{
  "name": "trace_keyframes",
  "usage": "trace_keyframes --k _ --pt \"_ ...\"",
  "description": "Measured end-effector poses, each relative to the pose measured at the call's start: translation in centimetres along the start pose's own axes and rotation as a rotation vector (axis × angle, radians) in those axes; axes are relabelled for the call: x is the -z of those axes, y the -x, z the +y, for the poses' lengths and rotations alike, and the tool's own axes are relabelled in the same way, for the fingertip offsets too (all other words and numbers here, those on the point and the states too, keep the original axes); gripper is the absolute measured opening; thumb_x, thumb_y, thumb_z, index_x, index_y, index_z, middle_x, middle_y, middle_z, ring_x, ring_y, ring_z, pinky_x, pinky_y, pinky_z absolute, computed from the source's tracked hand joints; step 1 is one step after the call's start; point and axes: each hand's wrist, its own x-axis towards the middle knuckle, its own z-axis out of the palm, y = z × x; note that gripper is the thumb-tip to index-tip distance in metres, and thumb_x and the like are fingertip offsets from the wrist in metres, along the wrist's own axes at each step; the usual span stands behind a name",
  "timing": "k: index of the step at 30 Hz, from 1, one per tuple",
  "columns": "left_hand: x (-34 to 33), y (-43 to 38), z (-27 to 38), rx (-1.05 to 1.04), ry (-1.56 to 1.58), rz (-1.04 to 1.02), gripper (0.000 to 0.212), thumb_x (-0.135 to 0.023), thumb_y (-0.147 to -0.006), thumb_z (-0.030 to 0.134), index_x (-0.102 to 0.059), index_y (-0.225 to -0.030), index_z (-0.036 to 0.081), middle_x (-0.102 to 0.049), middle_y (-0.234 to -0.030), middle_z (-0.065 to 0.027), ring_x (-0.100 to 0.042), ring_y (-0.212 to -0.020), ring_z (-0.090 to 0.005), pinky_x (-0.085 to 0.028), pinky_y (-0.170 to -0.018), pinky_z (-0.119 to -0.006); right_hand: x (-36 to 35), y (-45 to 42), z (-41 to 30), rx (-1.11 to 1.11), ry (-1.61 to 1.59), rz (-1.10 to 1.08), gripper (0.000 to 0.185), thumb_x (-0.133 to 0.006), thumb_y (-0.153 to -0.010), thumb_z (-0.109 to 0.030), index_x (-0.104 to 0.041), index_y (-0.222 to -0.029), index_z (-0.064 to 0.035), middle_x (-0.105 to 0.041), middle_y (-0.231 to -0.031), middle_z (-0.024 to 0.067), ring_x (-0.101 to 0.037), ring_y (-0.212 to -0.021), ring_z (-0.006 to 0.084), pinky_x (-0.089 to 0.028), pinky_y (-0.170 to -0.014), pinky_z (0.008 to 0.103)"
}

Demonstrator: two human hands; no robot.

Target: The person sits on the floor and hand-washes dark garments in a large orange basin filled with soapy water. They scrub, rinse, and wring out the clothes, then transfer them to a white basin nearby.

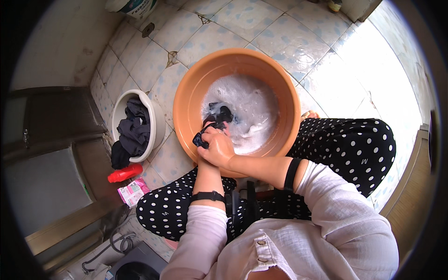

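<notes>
A large orange plastic basin of sudsy water stands on the floor before me. At its near left side, my right hand clasps a dark wet garment. Beneath it, my left hand grips the same cloth, mostly hidden by the right hand and the fabric. More of the dark cloth trails into the foam, where its lower part is lost from sight. Both wrists are over the basin's near rim.
A white tub heaped with dark clothes is at the left. Beside it lie a red bottle and a pink-and-white packet. A coiled grey hose lies lower left. The tiled floor looks wet beyond the basin.
</notes>
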Motion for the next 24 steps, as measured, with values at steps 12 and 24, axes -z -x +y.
trace_keyframes --k 12,24 --pt "-3.6 0.6 -4.9 -0.337 -0.635 0.614 0.035 -0.064 -0.075 0.005 -0.053 -0.108 0.006 -0.057 -0.112 -0.0101 -0.055 -0.105 -0.0266 -0.045 -0.087 -0.056 6.7 -7.3 13.2 -0.702 0.438 0.154 0.058 -0.066 -0.076 -0.033 -0.047 -0.129 -0.0209 -0.040 -0.138 0.0128 -0.049 -0.115 0.0386 -0.047 -0.087 0.0508" --pt "-0.2 1.3 -0.2 0.183 -0.128 0.259 0.058 -0.058 -0.081 0.045 -0.048 -0.123 0.008 -0.045 -0.127 -0.0170 -0.046 -0.115 -0.0367 -0.036 -0.096 -0.056 -1.3 0.6 4.9 -0.048 0.119 -0.071 0.019 -0.068 -0.063 -0.019 -0.070 -0.081 -0.0141 -0.060 -0.099 0.0045 -0.051 -0.096 0.0348 -0.050 -0.078 0.0429"
